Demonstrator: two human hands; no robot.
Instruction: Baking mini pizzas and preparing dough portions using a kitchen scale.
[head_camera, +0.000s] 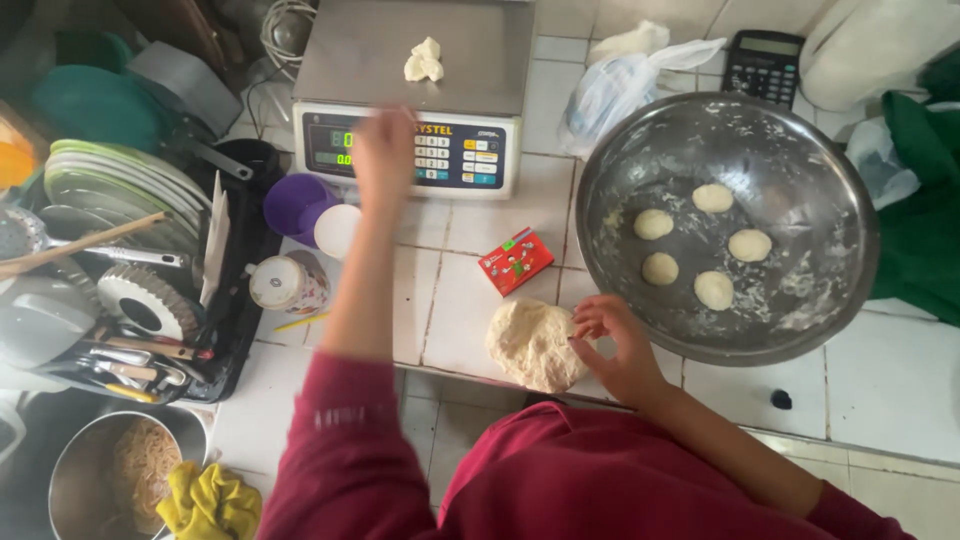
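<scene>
A lump of pale dough lies on the white tiled counter at its front edge. My right hand touches the lump's right side with curled fingers. My left hand is stretched out over the front panel of a digital scale, fingers blurred, holding nothing I can see. A small piece of dough sits on the scale's steel platform. To the right, a large steel bowl dusted with flour holds several round dough balls.
A red small box lies between scale and dough. A dish rack with plates and utensils is at left, with a purple cup and a mug. A calculator, plastic bag, noodle pot.
</scene>
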